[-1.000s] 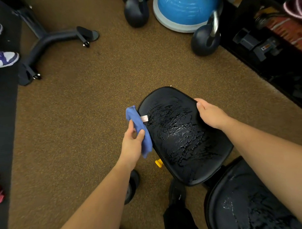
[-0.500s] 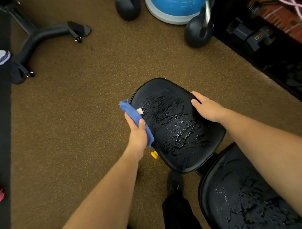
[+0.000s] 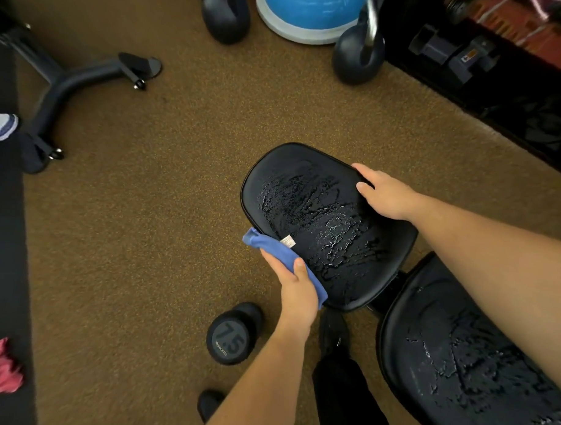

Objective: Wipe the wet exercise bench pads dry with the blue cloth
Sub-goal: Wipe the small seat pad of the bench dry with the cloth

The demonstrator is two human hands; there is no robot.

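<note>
A black seat pad (image 3: 308, 188) covered in water beads sits in the middle of the view. A second, larger wet black pad (image 3: 464, 365) lies at the lower right. My left hand (image 3: 297, 290) is shut on a folded blue cloth (image 3: 273, 247) with a white tag, pressed against the seat pad's left near edge. My right hand (image 3: 384, 193) rests on the seat pad's far right edge, fingers curled over the rim.
A 7.5 dumbbell (image 3: 232, 334) lies on the brown carpet just left of my left forearm. Two kettlebells (image 3: 358, 53) and a blue balance dome (image 3: 308, 13) stand at the back. A dark machine leg (image 3: 70, 84) lies at the left, a pink rag (image 3: 0, 366) at bottom left.
My left hand has slid the blue cloth down the pad's left edge toward me. The right hand keeps its hold on the far edge. The view shifted and the dumbbell came into sight.
</note>
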